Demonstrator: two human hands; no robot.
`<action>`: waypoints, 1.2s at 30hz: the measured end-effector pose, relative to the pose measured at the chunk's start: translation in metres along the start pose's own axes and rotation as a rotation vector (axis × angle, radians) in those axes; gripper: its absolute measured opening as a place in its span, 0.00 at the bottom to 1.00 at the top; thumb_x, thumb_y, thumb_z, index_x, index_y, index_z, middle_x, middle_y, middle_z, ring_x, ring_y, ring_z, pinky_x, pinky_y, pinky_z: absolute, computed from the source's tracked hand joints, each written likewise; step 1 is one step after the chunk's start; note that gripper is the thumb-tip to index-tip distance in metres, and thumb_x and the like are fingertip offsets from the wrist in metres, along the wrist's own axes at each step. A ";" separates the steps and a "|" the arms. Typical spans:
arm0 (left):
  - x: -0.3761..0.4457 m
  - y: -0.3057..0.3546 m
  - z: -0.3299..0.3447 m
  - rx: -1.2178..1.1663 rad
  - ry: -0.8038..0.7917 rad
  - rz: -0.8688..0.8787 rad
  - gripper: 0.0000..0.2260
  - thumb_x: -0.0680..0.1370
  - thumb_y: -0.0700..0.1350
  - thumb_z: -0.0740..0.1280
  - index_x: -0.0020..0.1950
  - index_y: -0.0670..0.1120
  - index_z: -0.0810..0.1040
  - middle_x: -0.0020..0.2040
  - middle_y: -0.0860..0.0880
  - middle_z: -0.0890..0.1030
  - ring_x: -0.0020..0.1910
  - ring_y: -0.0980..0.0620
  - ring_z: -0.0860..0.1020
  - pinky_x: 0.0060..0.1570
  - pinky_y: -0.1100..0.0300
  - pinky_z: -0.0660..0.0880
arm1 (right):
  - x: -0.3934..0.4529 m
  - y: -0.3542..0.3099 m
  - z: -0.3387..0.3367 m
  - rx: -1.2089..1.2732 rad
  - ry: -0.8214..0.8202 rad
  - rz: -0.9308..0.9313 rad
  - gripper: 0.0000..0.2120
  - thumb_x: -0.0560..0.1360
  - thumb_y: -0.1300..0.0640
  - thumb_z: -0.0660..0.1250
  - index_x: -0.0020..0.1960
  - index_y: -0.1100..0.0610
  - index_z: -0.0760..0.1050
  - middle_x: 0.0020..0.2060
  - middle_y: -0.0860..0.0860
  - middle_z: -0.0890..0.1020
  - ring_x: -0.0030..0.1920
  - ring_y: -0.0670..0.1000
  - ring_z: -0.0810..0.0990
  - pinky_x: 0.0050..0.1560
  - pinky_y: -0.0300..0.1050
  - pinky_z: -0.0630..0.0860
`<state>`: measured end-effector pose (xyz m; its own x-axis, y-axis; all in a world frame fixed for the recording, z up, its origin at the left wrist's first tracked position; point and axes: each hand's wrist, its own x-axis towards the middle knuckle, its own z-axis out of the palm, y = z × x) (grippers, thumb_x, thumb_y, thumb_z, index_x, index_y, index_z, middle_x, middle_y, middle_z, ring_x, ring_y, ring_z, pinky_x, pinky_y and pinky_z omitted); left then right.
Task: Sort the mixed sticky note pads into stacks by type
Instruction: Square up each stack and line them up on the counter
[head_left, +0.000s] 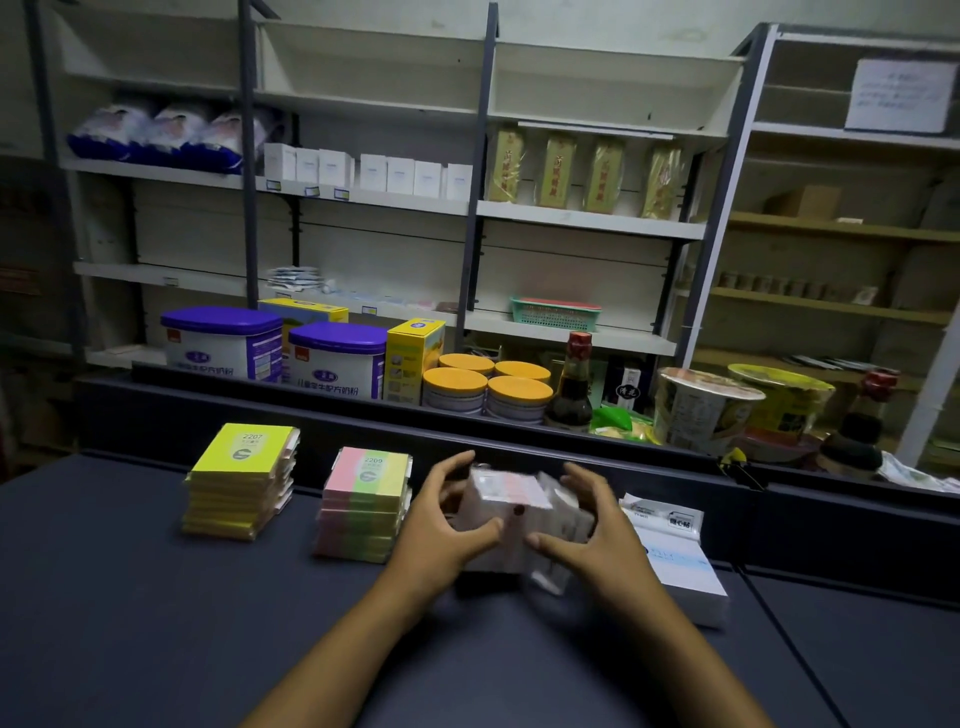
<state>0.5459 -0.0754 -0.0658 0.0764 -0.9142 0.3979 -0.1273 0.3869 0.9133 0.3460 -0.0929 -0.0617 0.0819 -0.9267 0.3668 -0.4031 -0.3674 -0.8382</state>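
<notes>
Left hand (441, 525) and right hand (592, 530) clasp a blurred, seemingly wrapped white pad stack (519, 509), fingers curled round its sides; green basket (555, 313) contents unclear.

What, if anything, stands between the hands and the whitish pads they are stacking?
Nothing visible. The left hand and right hand already grip the blurred whitish wrapped pad stack from either side, between the pink-and-green striped pad stack and the white-and-blue pad stack.
</notes>
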 end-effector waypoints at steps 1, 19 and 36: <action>0.000 -0.001 0.000 0.000 -0.025 0.001 0.31 0.70 0.36 0.76 0.69 0.53 0.70 0.62 0.53 0.78 0.62 0.59 0.75 0.58 0.61 0.78 | -0.001 0.000 0.001 0.000 -0.042 -0.005 0.38 0.65 0.58 0.82 0.70 0.47 0.69 0.64 0.43 0.77 0.64 0.43 0.76 0.67 0.51 0.74; 0.003 -0.019 0.011 0.144 -0.207 -0.053 0.30 0.76 0.30 0.62 0.76 0.46 0.62 0.68 0.48 0.73 0.65 0.57 0.73 0.66 0.63 0.71 | -0.005 0.011 0.011 -0.094 -0.033 0.009 0.27 0.69 0.63 0.76 0.62 0.46 0.71 0.51 0.40 0.82 0.49 0.33 0.80 0.46 0.24 0.71; 0.005 -0.024 0.015 0.394 -0.268 -0.108 0.31 0.82 0.41 0.60 0.81 0.44 0.47 0.74 0.49 0.61 0.68 0.51 0.69 0.71 0.59 0.64 | -0.006 0.014 0.019 -0.100 0.003 -0.056 0.29 0.70 0.61 0.75 0.67 0.46 0.72 0.53 0.40 0.83 0.54 0.35 0.80 0.55 0.33 0.74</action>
<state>0.5342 -0.0913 -0.0869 -0.1413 -0.9655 0.2189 -0.5012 0.2605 0.8252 0.3577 -0.0937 -0.0832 0.1042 -0.9048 0.4129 -0.4872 -0.4084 -0.7719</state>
